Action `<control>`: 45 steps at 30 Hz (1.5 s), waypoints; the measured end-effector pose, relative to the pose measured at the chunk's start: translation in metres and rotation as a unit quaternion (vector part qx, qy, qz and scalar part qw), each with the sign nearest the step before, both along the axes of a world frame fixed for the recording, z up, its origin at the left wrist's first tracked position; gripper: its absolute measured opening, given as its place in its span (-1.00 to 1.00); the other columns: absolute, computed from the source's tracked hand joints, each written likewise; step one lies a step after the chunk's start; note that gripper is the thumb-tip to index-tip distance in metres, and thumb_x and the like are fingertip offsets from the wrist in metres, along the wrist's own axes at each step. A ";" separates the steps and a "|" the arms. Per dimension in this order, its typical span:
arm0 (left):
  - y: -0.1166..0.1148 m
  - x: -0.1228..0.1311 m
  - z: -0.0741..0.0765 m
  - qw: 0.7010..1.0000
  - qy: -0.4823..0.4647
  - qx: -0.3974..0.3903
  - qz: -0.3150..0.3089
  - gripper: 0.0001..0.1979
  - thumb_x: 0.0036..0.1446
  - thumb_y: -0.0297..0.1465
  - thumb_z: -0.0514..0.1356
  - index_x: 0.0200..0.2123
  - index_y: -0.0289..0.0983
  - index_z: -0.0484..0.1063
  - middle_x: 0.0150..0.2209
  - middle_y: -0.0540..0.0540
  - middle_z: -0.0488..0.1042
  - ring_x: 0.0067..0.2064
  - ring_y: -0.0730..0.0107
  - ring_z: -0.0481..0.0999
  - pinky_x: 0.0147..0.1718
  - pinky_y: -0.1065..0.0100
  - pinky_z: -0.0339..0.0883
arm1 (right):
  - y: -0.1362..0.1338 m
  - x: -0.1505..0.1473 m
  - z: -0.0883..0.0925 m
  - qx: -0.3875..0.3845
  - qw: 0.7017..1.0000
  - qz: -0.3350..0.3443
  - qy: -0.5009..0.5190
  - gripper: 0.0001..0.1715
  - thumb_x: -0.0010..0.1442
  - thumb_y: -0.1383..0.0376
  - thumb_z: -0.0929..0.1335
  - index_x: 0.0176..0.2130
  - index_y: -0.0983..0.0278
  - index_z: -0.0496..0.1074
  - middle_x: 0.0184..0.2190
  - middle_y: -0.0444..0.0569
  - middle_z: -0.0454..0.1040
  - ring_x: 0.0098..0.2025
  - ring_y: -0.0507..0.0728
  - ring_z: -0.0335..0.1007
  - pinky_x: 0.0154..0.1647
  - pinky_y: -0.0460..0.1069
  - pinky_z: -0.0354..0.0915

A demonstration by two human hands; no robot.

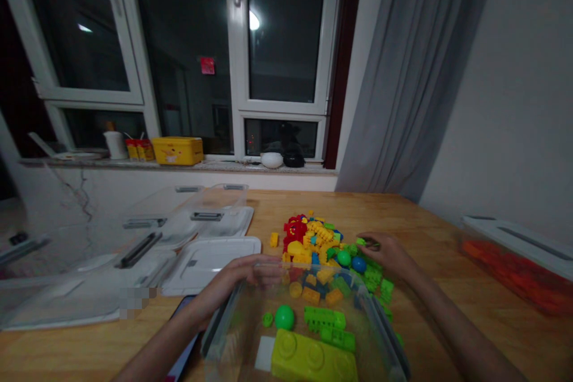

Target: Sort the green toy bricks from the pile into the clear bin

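Observation:
A clear plastic box (388,340) stands directly before me; through it show a green ball (285,317), green bricks (324,317) and one large yellow-green block (313,359). Beyond its far rim lies a pile of toy bricks in red (294,231), yellow (319,235), blue and green. My left hand (259,268) is at the box's far left corner, fingers stretched toward the pile and partly seen through the plastic. At the pile's right side, my right hand (382,246) pinches a small green brick (360,242). Close by are a green ball (344,258) and a blue ball (359,264).
Clear boxes (143,224) and a white lid (215,259) occupy the table's left side. A dark flat device (185,334) lies under my left forearm. To the right stands a lidded box of orange-red pieces (514,268). A yellow case (178,150) sits on the windowsill.

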State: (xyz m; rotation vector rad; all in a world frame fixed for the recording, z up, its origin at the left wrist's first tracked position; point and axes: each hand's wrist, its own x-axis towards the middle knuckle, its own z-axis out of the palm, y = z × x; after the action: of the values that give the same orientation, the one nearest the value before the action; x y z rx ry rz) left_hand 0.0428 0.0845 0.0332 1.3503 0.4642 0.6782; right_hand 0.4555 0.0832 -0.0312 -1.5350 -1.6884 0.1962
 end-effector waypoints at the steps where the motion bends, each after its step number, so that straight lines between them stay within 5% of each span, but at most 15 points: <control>1: 0.000 0.000 0.000 1.000 -0.002 0.001 -0.003 -0.46 -0.15 -0.59 0.05 -0.09 -0.24 0.57 -0.03 -0.07 0.61 0.09 0.03 0.50 0.22 -0.01 0.11 | 0.000 -0.001 0.002 0.014 1.000 -0.004 0.023 -0.56 0.05 0.09 0.43 -0.11 0.26 0.55 -0.23 0.08 0.64 -0.23 0.25 0.57 -0.15 0.11 0.47; 6: 0.002 0.001 -0.002 1.000 -0.017 -0.004 -0.021 -0.44 -0.16 -0.62 0.04 -0.09 -0.20 0.58 -0.08 -0.04 0.64 0.07 0.07 0.52 0.21 -0.01 0.13 | -0.006 -0.017 0.021 0.032 0.984 -0.004 0.177 -0.50 -0.01 -0.02 0.48 -0.19 0.25 0.48 -0.21 0.10 0.63 -0.19 0.26 0.57 -0.17 0.09 0.47; 12: 0.008 -0.001 -0.009 1.000 -0.018 -0.001 -0.026 -0.43 -0.15 -0.59 0.05 -0.04 -0.25 0.54 0.00 -0.14 0.59 0.10 0.00 0.50 0.22 -0.08 0.09 | -0.024 -0.051 0.035 -0.079 0.927 0.158 0.331 -0.50 0.07 0.00 0.47 -0.11 0.18 0.31 -0.32 -0.01 0.65 -0.28 0.16 0.57 -0.27 -0.01 0.40; 17: 0.007 -0.002 -0.008 1.000 -0.012 0.007 -0.018 -0.44 -0.14 -0.60 0.04 -0.06 -0.21 0.56 -0.04 -0.08 0.62 0.08 0.04 0.52 0.21 -0.02 0.13 | -0.040 -0.082 0.038 -0.116 0.890 0.288 0.332 -0.60 0.00 0.09 0.53 -0.29 0.22 0.36 -0.24 -0.01 0.61 -0.18 0.14 0.53 -0.14 0.00 0.36; 25: 0.001 0.003 -0.001 1.000 -0.012 0.002 -0.010 -0.44 -0.16 -0.62 0.03 -0.08 -0.23 0.58 -0.06 -0.08 0.63 0.05 0.05 0.54 0.18 -0.01 0.17 | -0.050 -0.106 0.044 -0.118 0.892 0.347 0.266 -0.77 0.00 0.19 0.54 -0.41 0.26 0.51 -0.27 -0.02 0.62 -0.07 0.17 0.48 0.04 0.08 0.30; 29: 0.003 0.001 -0.004 1.000 0.001 -0.003 0.004 -0.44 -0.15 -0.61 0.04 -0.06 -0.25 0.56 -0.02 -0.12 0.60 0.07 0.01 0.52 0.21 -0.03 0.13 | -0.045 -0.103 0.041 -0.102 0.906 0.281 0.299 -0.76 0.08 0.13 0.49 -0.39 0.26 0.54 -0.29 -0.02 0.62 -0.17 0.13 0.49 -0.07 0.02 0.33; 34: 0.004 0.002 -0.005 1.000 -0.016 -0.005 -0.014 -0.43 -0.16 -0.62 0.03 -0.07 -0.23 0.57 -0.06 -0.09 0.63 0.06 0.05 0.53 0.21 -0.03 0.13 | -0.021 -0.067 0.031 0.001 0.942 0.092 0.324 -0.60 0.12 -0.02 0.41 -0.37 0.27 0.54 -0.37 -0.02 0.58 -0.28 0.13 0.46 -0.21 -0.02 0.33; 38: 0.005 0.001 -0.008 1.000 -0.019 -0.018 -0.013 -0.43 -0.17 -0.62 0.02 -0.08 -0.22 0.57 -0.06 -0.08 0.63 0.06 0.06 0.54 0.22 -0.04 0.11 | -0.008 -0.027 0.021 0.051 0.978 -0.052 0.194 -0.52 0.17 -0.08 0.31 -0.36 0.26 0.52 -0.38 0.00 0.57 -0.35 0.15 0.44 -0.31 -0.01 0.30; 42: 0.007 0.000 -0.013 1.000 -0.022 -0.014 -0.014 -0.42 -0.16 -0.59 0.03 -0.04 -0.27 0.55 -0.01 -0.16 0.60 0.09 0.00 0.51 0.24 -0.09 0.06 | -0.004 0.000 0.004 0.057 0.995 -0.080 0.014 -0.58 0.14 -0.03 0.33 -0.32 0.25 0.55 -0.35 0.03 0.59 -0.30 0.20 0.43 -0.23 0.04 0.30; 45: 0.007 0.000 -0.012 1.000 -0.020 -0.008 -0.013 -0.44 -0.15 -0.59 0.04 -0.04 -0.28 0.55 0.01 -0.15 0.58 0.10 0.00 0.50 0.23 -0.08 0.08 | -0.001 0.008 -0.008 0.020 0.999 -0.038 -0.003 -0.61 0.16 0.01 0.33 -0.30 0.25 0.57 -0.30 0.03 0.60 -0.24 0.22 0.46 -0.17 0.06 0.31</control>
State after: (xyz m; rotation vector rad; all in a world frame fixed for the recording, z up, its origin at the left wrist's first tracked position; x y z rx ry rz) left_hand 0.0426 0.0920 0.0208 1.3236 0.4185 0.6765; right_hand 0.4632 0.0817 -0.0391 -1.5681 -1.6258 0.1189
